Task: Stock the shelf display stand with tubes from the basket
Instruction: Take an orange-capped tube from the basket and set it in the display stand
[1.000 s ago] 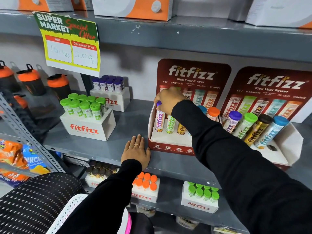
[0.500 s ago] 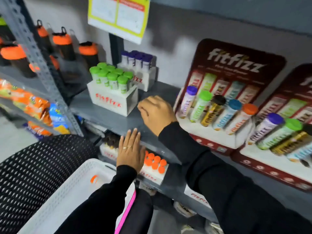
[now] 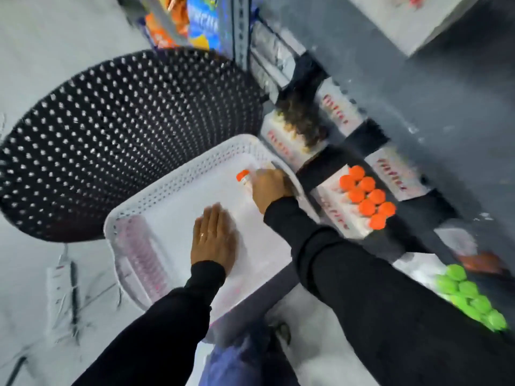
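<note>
Tube point(image 3: 244, 178) with an orange cap lies inside the white basket point(image 3: 178, 179), near its far right corner, and my right hand point(image 3: 269, 190) is on it. The fingers of this hand are curled over the tube body, so the grip is closed around it; only the cap and a short piece of the label show past my knuckles. Whether the tube is lifted or touches the basket floor, I cannot tell, because the picture is blurred.

My left hand point(image 3: 213, 239) is flat and open over the middle of the basket, fingers together and stretched, holding nothing. A ring is on one finger. Both my arms are in black sleeves.

The basket is a white plastic one with small holes in the walls. Something pink shows through its left wall, too blurred to name.

Just to the right of the basket is the lower shelf point(image 3: 446, 112). White boxes stand there: one with orange caps point(image 3: 365, 197) close to my right wrist, one with dark caps point(image 3: 299, 121) further away, and one with green caps point(image 3: 471, 296) beside my right forearm. To the left, behind the basket, is a black perforated chair point(image 3: 119, 135). A white power strip point(image 3: 60, 282) lies on the floor at the left.
</note>
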The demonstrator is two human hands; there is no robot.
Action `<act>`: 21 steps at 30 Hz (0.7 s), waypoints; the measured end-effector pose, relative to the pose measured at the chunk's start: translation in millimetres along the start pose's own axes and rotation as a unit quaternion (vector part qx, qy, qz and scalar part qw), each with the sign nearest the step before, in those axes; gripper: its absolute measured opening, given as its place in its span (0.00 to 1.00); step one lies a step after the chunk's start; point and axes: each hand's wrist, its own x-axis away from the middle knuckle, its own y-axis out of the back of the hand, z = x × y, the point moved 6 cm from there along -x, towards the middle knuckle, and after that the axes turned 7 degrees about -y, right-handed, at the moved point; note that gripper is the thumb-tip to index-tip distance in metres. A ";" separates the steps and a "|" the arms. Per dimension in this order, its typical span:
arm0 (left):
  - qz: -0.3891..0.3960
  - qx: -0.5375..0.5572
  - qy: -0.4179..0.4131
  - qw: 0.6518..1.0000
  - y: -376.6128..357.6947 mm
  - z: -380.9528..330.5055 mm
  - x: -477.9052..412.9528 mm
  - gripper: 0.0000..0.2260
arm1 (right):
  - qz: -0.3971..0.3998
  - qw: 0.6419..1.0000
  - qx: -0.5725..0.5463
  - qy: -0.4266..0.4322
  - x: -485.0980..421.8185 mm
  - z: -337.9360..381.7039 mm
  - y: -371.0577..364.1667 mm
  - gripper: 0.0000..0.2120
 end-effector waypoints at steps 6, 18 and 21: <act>-0.027 -0.013 -0.006 1.000 -14.7 1.7 -0.7 0.27 | 0.005 0.998 -0.035 -0.059 -25.8 5.3 -24.1 0.20; -0.027 0.022 -0.012 0.999 1.2 0.5 5.3 0.26 | 0.051 0.993 -0.106 -0.015 24.7 19.0 14.8 0.19; -0.054 0.043 -0.023 0.997 28.5 -18.6 0.4 0.27 | 0.031 0.986 -0.165 -0.018 42.3 16.0 64.4 0.19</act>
